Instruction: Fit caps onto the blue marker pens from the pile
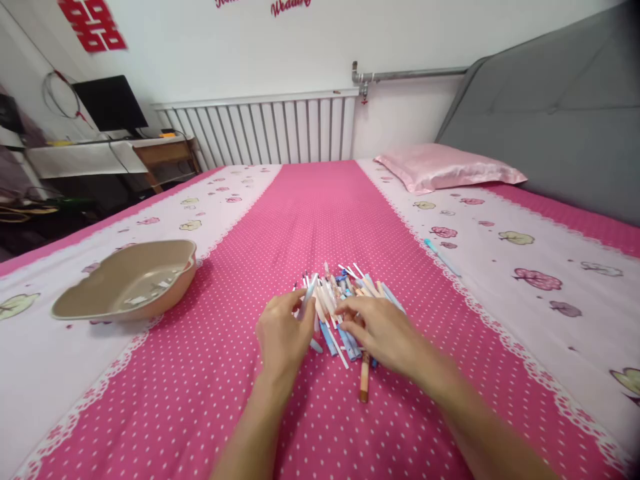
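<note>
A loose heap of pens [327, 307], in white, pale blue, peach and dark tones, lies on the pink dotted bedspread before me. At its left side, my left hand [287, 327] pinches a pale pen [309, 293] between thumb and fingers, tilted upward. Over the heap's right part hovers my right hand [383, 330], its fingers bent and thumb and forefinger slightly apart. No pen shows between them; whether the fingertips touch the heap I cannot tell. A peach pen with a brown end [365, 383] sticks out toward me below the right hand.
To the left stands a beige basin [165, 293] with a few small pale pieces inside. One light-blue pen [443, 257] lies apart at the right. Farther back are a pink pillow [450, 167], a grey headboard [560, 100], a white radiator [270, 130] and a desk with a monitor [110, 103].
</note>
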Available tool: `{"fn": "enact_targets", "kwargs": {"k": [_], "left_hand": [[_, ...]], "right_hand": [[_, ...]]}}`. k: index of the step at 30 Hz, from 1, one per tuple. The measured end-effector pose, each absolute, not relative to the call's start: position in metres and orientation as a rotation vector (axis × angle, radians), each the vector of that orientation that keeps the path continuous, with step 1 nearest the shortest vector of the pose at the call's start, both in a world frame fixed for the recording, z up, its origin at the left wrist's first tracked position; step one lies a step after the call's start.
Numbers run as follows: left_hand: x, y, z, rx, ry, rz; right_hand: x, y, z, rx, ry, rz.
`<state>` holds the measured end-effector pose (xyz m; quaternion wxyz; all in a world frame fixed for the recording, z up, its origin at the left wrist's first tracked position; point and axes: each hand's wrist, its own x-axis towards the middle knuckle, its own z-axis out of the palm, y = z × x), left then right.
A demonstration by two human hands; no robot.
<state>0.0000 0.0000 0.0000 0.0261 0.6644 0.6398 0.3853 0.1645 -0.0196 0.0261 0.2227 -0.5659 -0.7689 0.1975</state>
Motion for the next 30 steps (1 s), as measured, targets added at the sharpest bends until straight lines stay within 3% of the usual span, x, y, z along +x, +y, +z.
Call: {"fn": "enact_targets", "kwargs": {"k": [20,30], "left_hand": [[0.002,0.0,0.002,1.899,2.058,1.037],[0.001,0.0,0.001,1.961,2.013,1.081]], "right_hand": [[0.126,-0.024,-0.009,-1.88,-2.262,0.356],[0.161,-0.013,0.012,-1.532,-1.945,0.791]]}}
